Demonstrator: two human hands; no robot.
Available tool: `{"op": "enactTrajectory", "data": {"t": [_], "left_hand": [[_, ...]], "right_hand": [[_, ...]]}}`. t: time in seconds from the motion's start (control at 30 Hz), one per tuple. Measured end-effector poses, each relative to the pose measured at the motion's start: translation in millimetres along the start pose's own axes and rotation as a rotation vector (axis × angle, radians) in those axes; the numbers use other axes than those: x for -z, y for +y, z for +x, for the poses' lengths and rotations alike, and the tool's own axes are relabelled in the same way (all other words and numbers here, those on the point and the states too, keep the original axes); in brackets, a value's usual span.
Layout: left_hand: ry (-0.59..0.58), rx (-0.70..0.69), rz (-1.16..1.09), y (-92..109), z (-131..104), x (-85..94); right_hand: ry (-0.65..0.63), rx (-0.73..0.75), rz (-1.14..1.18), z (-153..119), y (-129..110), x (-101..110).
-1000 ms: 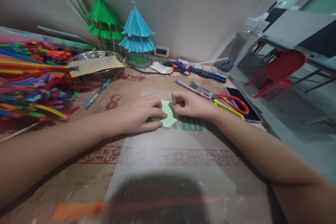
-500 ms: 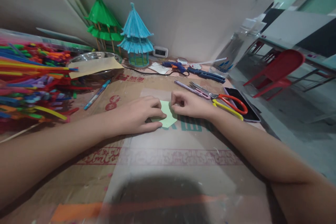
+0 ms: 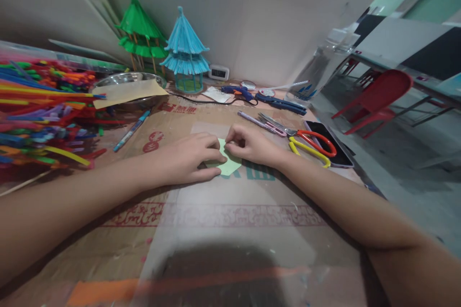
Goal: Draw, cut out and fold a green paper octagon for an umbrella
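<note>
A small light green paper piece [image 3: 229, 167] lies flat on the cardboard-topped table, between my hands. My left hand [image 3: 196, 157] rests on its left part with the fingers apart, the fingertips pressing on the paper. Over the upper right part of the paper is my right hand [image 3: 252, 145], its thumb and index finger pinched together. Whatever is between those fingertips is too small to make out. Right of my right hand lie scissors [image 3: 313, 144] with one red and one yellow handle, beside a pink and purple cutter [image 3: 261, 122].
Colourful pipe cleaners [image 3: 43, 115] fill the left side, near a blue pen [image 3: 131, 130] and a metal bowl [image 3: 126, 78]. Green [image 3: 139, 24] and blue [image 3: 185, 48] model pavilions stand behind, with a glue gun [image 3: 237, 91]. A phone [image 3: 336, 148] lies right.
My right hand has moved slightly left, further over the green paper, its pinched fingers closer to my left hand. My left hand stays on the paper. The view has shifted slightly.
</note>
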State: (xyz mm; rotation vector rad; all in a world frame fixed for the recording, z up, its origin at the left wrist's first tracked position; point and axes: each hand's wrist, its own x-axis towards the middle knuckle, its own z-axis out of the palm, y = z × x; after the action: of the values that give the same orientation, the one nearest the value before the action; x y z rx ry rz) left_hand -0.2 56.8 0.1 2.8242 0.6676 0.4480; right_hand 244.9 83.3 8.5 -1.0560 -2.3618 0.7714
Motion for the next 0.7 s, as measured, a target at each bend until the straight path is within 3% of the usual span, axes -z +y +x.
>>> {"op": "enactTrajectory", "data": {"t": [0.23, 0.4, 0.53, 0.7], "left_hand": [[-0.004, 0.014, -0.015, 0, 1, 0.4], [-0.007, 0.014, 0.001, 0, 1, 0.2], [-0.015, 0.026, -0.005, 1, 0, 1.0], [-0.021, 0.046, -0.016, -1, 0, 2.1]], "right_hand": [[0.042, -0.002, -0.058, 0, 3, -1], [-0.023, 0.01, -0.047, -2, 0, 0], [0.094, -0.01, -0.109, 0, 4, 0], [0.274, -0.123, 0.379, 6, 16, 1]]}}
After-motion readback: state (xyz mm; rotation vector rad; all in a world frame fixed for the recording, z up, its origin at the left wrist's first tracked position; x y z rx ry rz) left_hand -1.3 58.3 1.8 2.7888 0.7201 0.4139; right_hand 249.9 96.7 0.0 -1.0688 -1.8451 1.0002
